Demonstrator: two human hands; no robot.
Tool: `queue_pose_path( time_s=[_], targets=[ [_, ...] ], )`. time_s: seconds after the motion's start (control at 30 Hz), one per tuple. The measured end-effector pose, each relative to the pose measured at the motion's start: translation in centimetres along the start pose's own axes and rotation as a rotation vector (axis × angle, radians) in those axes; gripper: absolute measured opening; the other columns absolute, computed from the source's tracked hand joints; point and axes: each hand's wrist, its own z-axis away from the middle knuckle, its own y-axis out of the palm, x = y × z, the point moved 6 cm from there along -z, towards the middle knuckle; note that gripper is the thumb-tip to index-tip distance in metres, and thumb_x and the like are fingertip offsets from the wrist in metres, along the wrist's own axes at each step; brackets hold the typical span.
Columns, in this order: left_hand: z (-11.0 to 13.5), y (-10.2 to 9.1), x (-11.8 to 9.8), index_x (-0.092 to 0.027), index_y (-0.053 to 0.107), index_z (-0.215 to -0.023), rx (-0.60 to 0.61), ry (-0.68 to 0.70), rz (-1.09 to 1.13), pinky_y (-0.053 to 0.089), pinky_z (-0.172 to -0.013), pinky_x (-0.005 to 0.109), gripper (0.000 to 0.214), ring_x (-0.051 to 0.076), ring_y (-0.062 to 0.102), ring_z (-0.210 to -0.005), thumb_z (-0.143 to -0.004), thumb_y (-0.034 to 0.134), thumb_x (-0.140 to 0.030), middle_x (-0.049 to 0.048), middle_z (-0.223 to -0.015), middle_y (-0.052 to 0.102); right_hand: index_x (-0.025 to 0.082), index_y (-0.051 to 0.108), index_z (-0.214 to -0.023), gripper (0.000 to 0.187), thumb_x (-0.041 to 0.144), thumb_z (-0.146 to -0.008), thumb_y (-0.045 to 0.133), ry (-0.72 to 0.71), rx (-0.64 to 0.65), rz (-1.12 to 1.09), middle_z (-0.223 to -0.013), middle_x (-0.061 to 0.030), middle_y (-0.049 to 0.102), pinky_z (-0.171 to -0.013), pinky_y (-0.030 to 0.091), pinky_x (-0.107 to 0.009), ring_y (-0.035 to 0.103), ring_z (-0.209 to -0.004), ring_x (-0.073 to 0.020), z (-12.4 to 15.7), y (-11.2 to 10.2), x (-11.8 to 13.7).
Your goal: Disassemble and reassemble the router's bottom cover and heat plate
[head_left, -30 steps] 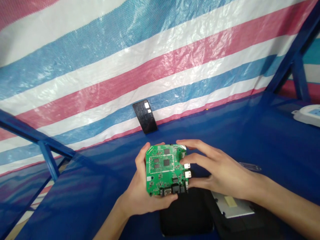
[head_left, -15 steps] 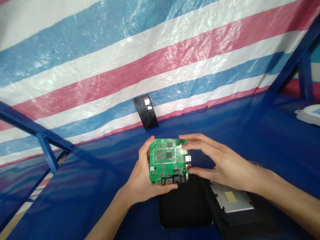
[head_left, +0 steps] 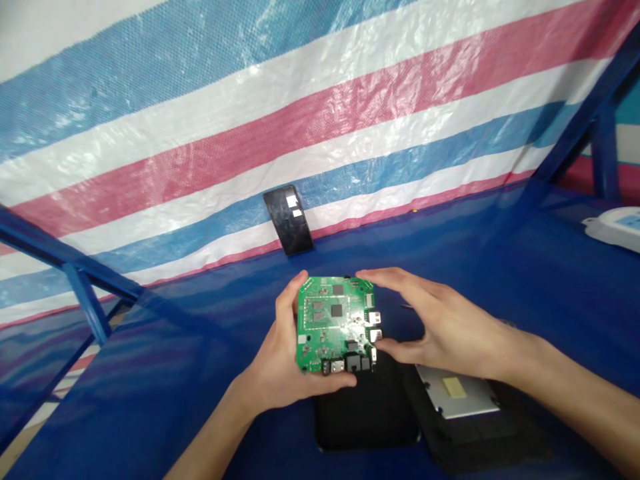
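Note:
A green circuit board (head_left: 325, 337) with chips on its face and ports along its right and lower edges is held up in front of me. My left hand (head_left: 267, 370) is closed around its left and bottom edges, thumb along the lower side. At the right edge, my right hand (head_left: 447, 323) grips the board, its fingers by the top corner and its thumb against a metal port. Below the board lies a black rounded case part (head_left: 367, 413). Under my right forearm is a silver metal plate (head_left: 473, 400) with a yellowish pad (head_left: 453, 387), resting on a dark piece.
A black phone-like slab (head_left: 289, 223) leans against the striped plastic sheet (head_left: 225, 147) behind the blue tabletop (head_left: 200, 347). Blue frame bars (head_left: 87, 303) stand left and right. A white object (head_left: 613, 230) sits at the far right.
The board has tilted slightly, and glare now shows on its right half. My right fingers have shifted a little toward its top corner. The whole view has drifted slightly.

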Motion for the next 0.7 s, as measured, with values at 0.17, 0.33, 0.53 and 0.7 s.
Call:
queue_pose_path(
  time_s=[0.17, 0.33, 0.53, 0.7],
  targets=[
    [-0.1, -1.0, 0.5, -0.041, -0.005, -0.156, 0.124, -0.139, 0.098, 0.035, -0.114, 0.062, 0.13, 0.041, 0.042, -0.142, -0.066, 0.086, -0.064, 0.0141, -0.153, 0.037, 0.022, 0.039, -0.143, 0.079, 0.023, -0.074, 0.076, 0.037, -0.05, -0.024, -0.147, -0.0116, 0.058, -0.105, 0.054, -0.036, 0.064, -0.126, -0.0255, 0.1, -0.2, -0.4],
    [2.1, -1.9, 0.9, -0.04, -0.01, -0.156, 0.165, -0.26, 0.114, 0.023, -0.117, 0.07, 0.129, 0.044, 0.026, -0.148, -0.066, 0.075, -0.078, 0.0159, -0.16, 0.024, 0.02, 0.037, -0.14, 0.083, 0.025, -0.07, 0.08, 0.056, -0.036, -0.12, -0.142, -0.0132, 0.062, -0.106, 0.052, -0.035, 0.064, -0.126, -0.0237, -0.2, -0.7, -0.8],
    [6.3, 0.9, 0.5, -0.036, -0.02, -0.153, 0.254, -0.373, 0.023, 0.012, -0.117, 0.074, 0.15, 0.048, 0.008, -0.153, -0.056, 0.092, -0.063, 0.019, -0.166, 0.006, 0.018, 0.042, -0.138, 0.079, 0.026, -0.069, 0.079, 0.004, -0.017, -0.002, -0.139, -0.0135, 0.063, -0.108, 0.051, -0.041, 0.06, -0.13, -0.0265, -0.2, -1.1, -0.3],
    [5.3, 1.7, 0.4, -0.031, -0.015, -0.154, 0.223, -0.43, 0.008, 0.018, -0.121, 0.065, 0.139, 0.041, 0.018, -0.153, -0.064, 0.09, -0.032, 0.0179, -0.166, 0.013, 0.018, 0.049, -0.134, 0.073, 0.029, -0.069, 0.079, -0.001, -0.012, 0.038, -0.139, -0.0145, 0.062, -0.107, 0.051, -0.044, 0.06, -0.129, -0.0292, -0.2, -1.0, -0.3]
  ],
)
